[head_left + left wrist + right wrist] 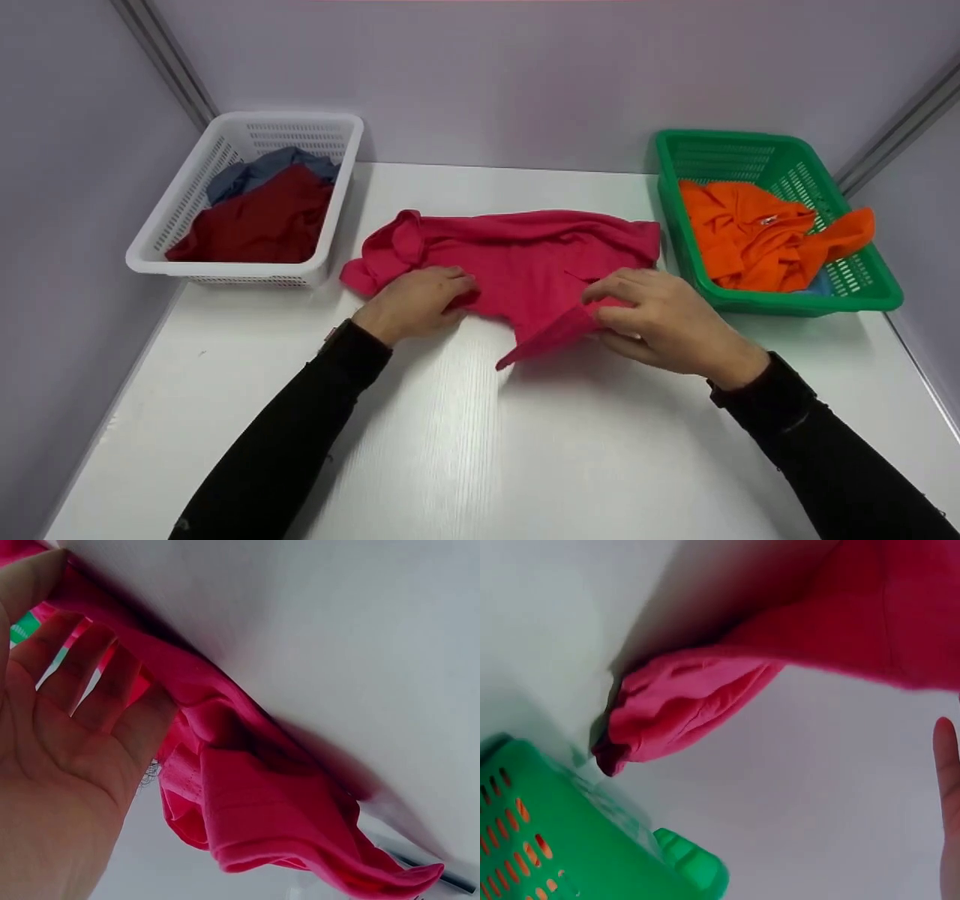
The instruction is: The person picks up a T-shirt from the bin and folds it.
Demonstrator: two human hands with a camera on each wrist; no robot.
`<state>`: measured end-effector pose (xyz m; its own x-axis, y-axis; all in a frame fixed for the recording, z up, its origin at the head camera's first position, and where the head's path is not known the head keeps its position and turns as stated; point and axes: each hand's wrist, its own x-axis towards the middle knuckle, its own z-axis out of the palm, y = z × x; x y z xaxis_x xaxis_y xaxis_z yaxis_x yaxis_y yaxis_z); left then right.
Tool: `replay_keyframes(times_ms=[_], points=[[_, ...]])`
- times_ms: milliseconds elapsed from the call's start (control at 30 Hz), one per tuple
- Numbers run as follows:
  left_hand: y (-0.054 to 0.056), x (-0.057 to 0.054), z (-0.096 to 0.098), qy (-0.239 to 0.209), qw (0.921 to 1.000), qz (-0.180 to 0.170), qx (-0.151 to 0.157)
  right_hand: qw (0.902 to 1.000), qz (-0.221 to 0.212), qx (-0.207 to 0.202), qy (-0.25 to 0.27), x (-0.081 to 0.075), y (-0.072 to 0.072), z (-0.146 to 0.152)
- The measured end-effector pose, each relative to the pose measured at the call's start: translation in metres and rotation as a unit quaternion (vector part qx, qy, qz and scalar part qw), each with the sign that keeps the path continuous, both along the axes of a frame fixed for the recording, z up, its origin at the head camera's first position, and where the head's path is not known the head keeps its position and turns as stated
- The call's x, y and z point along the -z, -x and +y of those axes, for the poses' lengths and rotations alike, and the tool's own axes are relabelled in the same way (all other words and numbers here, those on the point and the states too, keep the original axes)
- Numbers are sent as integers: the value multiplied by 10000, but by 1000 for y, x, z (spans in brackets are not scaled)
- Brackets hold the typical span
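A crumpled, partly folded pink shirt [510, 262] lies across the middle of the white table. At its near left edge is my left hand [420, 300]; the left wrist view shows the thumb and fingers [112, 682] about the edge of the cloth [255, 802]. My right hand [660, 319] grips the near right part of the shirt, where a sleeve-like flap [551, 337] is lifted off the table and points left. In the right wrist view the raised cloth [915, 607] spans the upper right, and only one finger [946, 765] shows.
Back left stands a white basket [349, 180] with dark red [262, 217] and blue-grey clothes [262, 172]. A green basket [787, 301] at the back right, close to the shirt's right end, holds an orange garment [750, 232]. Grey walls enclose the table's back and sides.
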<state>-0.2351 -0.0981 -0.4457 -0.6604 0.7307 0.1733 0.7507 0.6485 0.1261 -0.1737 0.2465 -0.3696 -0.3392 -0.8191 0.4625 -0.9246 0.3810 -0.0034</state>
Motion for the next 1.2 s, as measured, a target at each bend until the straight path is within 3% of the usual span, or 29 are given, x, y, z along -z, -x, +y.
replay_keyframes(times_ms=[133, 300, 467, 600, 667, 833, 933, 1100, 1200], points=[[0, 0, 0, -2, 9999, 101, 33, 9937, -770, -3, -821, 10, -8, 4], [-1, -1, 0, -80, 9998, 194, 62, 9706, -1525, 672, -1734, 26, -12, 4], [-3, -2, 2, -73, 9997, 198, 95, 9626, -1606, 1376, -1693, 35, -4, -3], [-6, -3, 5, 131, 9998, 109, -67, 9530, -1622, 2100, -1463, 42, 4, -16], [-8, -4, 8, 219, 9996, 54, -174, 9412, -1850, 2449, -1410, 45, 8, -24], [-9, -5, 20, 447, 9983, 0, -384, 8922, -2735, 3223, -1589, 52, 21, -41], [-8, -5, 28, 647, 9966, -54, -514, 8687, -2903, 3676, -1612, 55, 35, -46], [-7, -8, 39, 760, 9948, -162, -663, 8470, -2815, 4258, -1486, 62, 62, -41], [-6, -10, 40, 805, 9948, -24, -624, 8374, -2875, 4412, -1462, 63, 73, -32]])
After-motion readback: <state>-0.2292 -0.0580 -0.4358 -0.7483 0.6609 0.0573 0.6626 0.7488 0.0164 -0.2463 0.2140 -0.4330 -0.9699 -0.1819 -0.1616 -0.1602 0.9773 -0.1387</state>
